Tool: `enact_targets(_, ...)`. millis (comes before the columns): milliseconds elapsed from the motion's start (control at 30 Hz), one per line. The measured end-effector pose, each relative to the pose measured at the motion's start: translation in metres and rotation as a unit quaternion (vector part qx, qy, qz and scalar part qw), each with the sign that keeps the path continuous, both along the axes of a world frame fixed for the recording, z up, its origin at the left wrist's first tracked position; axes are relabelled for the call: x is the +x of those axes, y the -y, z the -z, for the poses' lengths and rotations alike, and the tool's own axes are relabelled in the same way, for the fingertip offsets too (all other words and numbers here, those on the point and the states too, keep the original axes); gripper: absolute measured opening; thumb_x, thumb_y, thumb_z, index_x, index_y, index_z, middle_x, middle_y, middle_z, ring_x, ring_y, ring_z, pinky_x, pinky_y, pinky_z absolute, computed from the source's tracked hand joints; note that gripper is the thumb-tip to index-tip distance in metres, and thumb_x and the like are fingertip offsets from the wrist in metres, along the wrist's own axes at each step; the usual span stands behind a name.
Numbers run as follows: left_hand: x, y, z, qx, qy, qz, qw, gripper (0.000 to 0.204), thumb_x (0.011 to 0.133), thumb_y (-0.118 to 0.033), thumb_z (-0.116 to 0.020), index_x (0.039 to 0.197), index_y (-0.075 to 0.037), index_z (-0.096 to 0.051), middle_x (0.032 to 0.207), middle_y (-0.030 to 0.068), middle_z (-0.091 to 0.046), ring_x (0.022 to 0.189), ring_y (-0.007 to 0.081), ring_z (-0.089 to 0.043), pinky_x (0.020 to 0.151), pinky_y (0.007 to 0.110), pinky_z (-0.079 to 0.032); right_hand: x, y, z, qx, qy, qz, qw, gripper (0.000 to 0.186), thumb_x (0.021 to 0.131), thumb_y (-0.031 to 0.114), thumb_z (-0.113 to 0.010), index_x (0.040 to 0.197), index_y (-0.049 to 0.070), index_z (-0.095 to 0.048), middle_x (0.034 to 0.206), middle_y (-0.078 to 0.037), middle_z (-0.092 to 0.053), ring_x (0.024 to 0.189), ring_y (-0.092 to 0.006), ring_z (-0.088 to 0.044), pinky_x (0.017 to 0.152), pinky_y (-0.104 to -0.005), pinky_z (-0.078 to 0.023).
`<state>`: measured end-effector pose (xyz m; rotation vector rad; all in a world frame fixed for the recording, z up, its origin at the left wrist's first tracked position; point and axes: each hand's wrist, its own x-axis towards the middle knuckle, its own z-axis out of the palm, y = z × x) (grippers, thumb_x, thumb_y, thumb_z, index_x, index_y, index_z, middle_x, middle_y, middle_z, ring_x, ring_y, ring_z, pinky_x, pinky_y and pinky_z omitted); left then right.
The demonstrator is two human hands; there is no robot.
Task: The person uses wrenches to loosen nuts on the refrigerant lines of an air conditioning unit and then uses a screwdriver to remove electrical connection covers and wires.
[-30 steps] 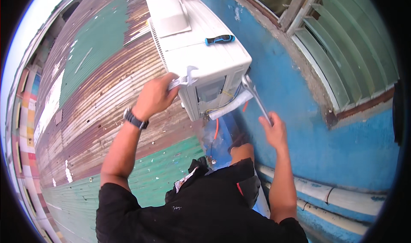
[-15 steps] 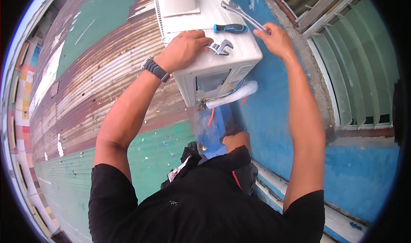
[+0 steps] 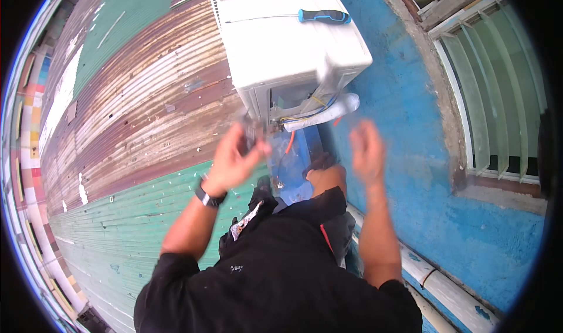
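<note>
My left hand [image 3: 231, 166], with a dark watch on its wrist, is closed around an adjustable wrench [image 3: 252, 131], blurred by motion, just off the near left corner of the white outdoor air-conditioner unit [image 3: 287, 46]. My right hand [image 3: 368, 154] is raised beside the blue wall, its fingers smeared. A longer silvery wrench [image 3: 328, 69] reaches up from it as a faint streak across the unit's front edge. On the unit's top lies a blue-and-black-handled screwdriver [image 3: 324, 17], touched by neither hand.
Below the unit's open front panel hang loose wires and a white wrapped pipe [image 3: 325, 117]. Corrugated roofing [image 3: 146, 210] spreads to the left. At the right stand a blue wall [image 3: 410, 139] and a louvred window [image 3: 492, 92]; white pipes [image 3: 446, 292] run along the wall's foot.
Both hands have drawn back from the unit's top toward my body, taking the two wrenches off it. The screwdriver remains on top.
</note>
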<state>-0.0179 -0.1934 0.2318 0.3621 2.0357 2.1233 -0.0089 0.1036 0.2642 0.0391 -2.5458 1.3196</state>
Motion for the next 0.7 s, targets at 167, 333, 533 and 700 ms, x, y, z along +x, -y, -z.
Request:
enact_targets(167, 0.074, -0.036, 0.126, 0.315, 0.292, -0.063, 0.901, 0.051, 0.094, -0.021, -0.074, 0.136, -0.008, -0.050, 0.108, 0.0059, -0.067, 0.111, 0.0198, -0.060, 0.086, 0.032, -0.048, 0.112, 0.079, 0.134, -0.003, 0.134, -0.076, 0.988, 0.028, 0.094, 0.033, -0.070, 0.100, 0.006, -0.063, 0.078, -0.017, -0.066, 0.071, -0.0353, -0.068, 0.062, -0.0432, -0.052)
enact_targets(333, 0.078, -0.038, 0.287, 0.364, 0.457, -0.249, 0.773, 0.019, 0.095, -0.026, -0.072, 0.101, -0.011, -0.062, 0.084, 0.0020, -0.063, 0.083, 0.0205, -0.065, 0.080, 0.037, -0.049, 0.096, 0.078, 0.297, 0.123, 0.211, -0.166, 0.955, 0.031, 0.092, 0.031, -0.071, 0.104, 0.004, -0.063, 0.088, -0.018, -0.069, 0.080, -0.0353, -0.069, 0.067, -0.0431, -0.052)
enact_targets(533, 0.009, -0.111, 0.392, 0.347, 0.470, -0.335, 0.739, 0.019, 0.096, -0.022, -0.070, 0.110, -0.009, -0.064, 0.090, 0.0021, -0.070, 0.074, 0.0143, -0.063, 0.071, 0.030, -0.054, -0.065, 0.060, 0.392, -0.442, 0.443, 0.247, 0.740, 0.045, 0.092, 0.031, -0.072, 0.127, 0.008, -0.055, 0.126, -0.011, -0.058, 0.114, -0.0276, -0.057, 0.088, -0.0371, -0.049)
enact_targets(700, -0.022, -0.128, 0.425, 0.441, 0.416, -0.389, 0.694, 0.031, 0.095, -0.019, -0.071, 0.124, -0.015, -0.064, 0.112, -0.0031, -0.070, 0.094, 0.0126, -0.062, 0.079, 0.034, -0.045, -0.098, 0.102, 0.435, -0.437, 0.426, 0.312, 0.728, 0.043, 0.090, 0.027, -0.073, 0.126, 0.010, -0.057, 0.119, -0.010, -0.063, 0.108, -0.0250, -0.059, 0.088, -0.0385, -0.048)
